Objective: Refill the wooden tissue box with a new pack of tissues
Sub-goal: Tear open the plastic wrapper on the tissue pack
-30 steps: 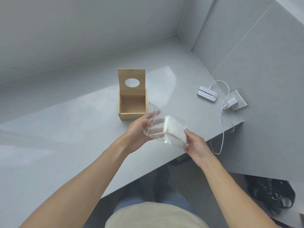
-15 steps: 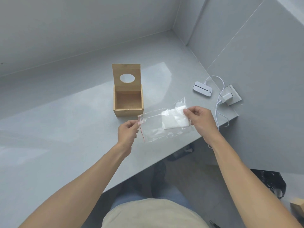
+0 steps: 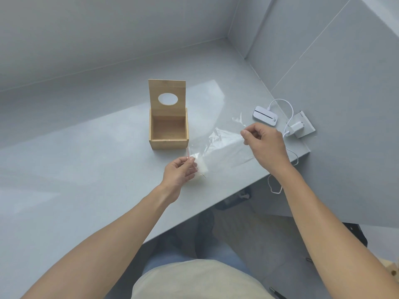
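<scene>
The wooden tissue box stands on the grey counter with its hinged lid raised upright, an oval hole in it, and its inside bare. In front of it I hold a clear zip bag stretched between both hands. My left hand pinches the red-striped mouth end, where the white tissues have bunched up. My right hand pinches the bag's far end, raised higher and to the right.
A white flat device with a cable, a white charger plug and a wall socket plate sit at the counter's right end. The grey counter ends close in front of me; walls rise behind and to the right.
My right hand has lifted the bag's far end, and the tissues have slid from that end down to the mouth by my left hand. The view has shifted slightly.
</scene>
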